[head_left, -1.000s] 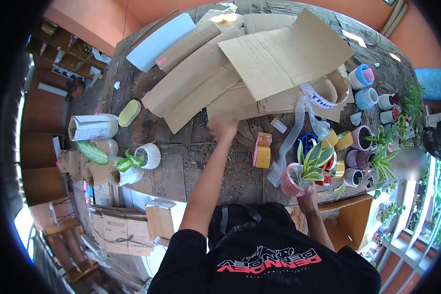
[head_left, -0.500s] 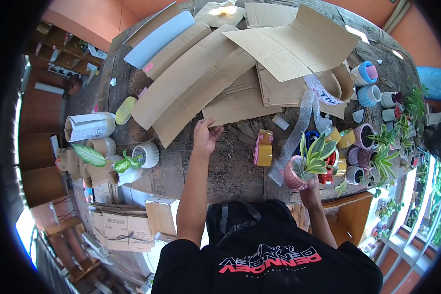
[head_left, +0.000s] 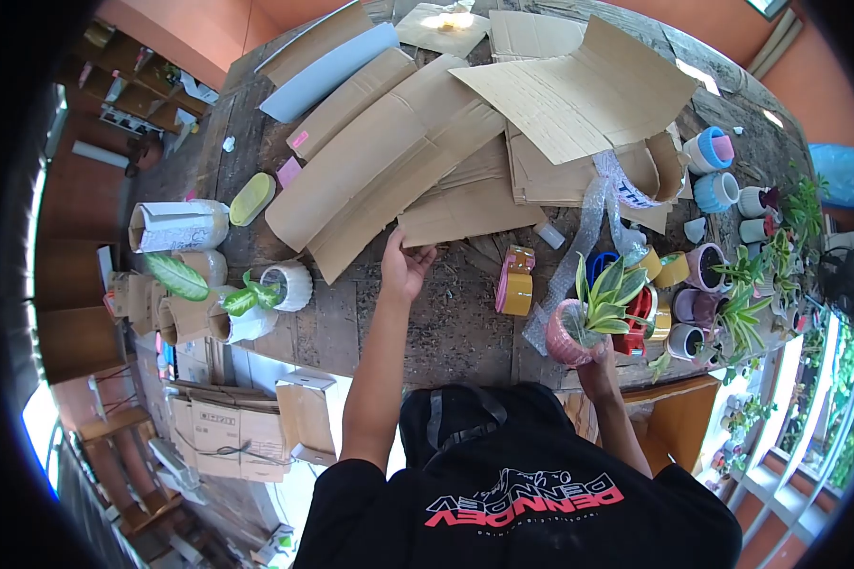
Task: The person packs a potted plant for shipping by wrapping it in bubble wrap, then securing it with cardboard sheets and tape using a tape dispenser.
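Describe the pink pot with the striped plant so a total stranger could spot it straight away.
Start at the big wooden table and go to its near edge, right of the middle. There the right hand holds a pink pot with a yellow-edged, green-leaved plant. Unlike the pots beyond it, this one is in a hand.

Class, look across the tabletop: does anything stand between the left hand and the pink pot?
Yes. The yellow tape lies between the left hand and the pink pot in the right hand. The lower end of the bubble wrap also lies there, nearer the pot.
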Tool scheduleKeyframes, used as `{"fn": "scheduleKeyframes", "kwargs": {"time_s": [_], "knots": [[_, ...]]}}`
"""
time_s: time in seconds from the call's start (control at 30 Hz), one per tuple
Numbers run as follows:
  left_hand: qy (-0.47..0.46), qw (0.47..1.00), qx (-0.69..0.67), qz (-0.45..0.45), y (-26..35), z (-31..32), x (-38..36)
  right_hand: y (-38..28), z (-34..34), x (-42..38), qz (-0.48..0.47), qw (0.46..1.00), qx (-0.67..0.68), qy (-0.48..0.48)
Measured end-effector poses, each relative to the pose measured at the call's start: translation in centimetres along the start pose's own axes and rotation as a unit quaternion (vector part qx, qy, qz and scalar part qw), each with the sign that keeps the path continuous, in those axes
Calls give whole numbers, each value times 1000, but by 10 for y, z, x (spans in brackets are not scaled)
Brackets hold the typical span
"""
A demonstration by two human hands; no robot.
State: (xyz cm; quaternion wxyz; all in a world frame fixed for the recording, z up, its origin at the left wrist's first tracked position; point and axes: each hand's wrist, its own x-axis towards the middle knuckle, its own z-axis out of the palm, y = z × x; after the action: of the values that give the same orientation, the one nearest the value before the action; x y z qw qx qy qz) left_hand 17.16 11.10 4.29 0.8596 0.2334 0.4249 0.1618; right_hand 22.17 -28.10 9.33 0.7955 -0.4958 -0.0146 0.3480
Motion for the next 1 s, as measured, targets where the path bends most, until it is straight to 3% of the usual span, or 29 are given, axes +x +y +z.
{"fn": "scheduleKeyframes", "kwargs": {"time_s": [0.03, 0.13, 0.23, 0.33, 0.43, 0.53, 0.63, 0.83, 0.93, 1.0], "knots": [[-5, 999, -50, -2, -2, -2, 3, 0, 0, 0, 2, 1000, -4, 2], [27, 999, -35, 31, -11, -4, 6, -2, 4, -1, 0, 1000, -14, -2], [-31, 996, 45, 75, -16, 4, -7, -9, 15, 1, 2, 1000, -9, 3], [-46, 997, 52, 22, -12, 30, -35, -5, 12, 2, 6, 1000, -4, 6], [-78, 995, 59, 38, -16, 27, -27, -4, 12, 1, 11, 1000, -7, 12], [-60, 996, -27, 65, -29, 0, 11, -1, 9, 1, 13, 1000, -12, 12], [33, 992, -125, 8, -29, -4, 19, -4, 12, 0, 12, 1000, -13, 13], [111, 994, -16, -13, -21, 16, 3, 1, 0, 1, -6, 1000, -23, -2], [47, 994, 58, -77, -16, 13, -3, 2, -4, 0, -5, 1000, -19, 0], [-31, 923, 327, -201, -19, 20, -7, 3, -4, -1, -7, 1000, -13, 0]]}}
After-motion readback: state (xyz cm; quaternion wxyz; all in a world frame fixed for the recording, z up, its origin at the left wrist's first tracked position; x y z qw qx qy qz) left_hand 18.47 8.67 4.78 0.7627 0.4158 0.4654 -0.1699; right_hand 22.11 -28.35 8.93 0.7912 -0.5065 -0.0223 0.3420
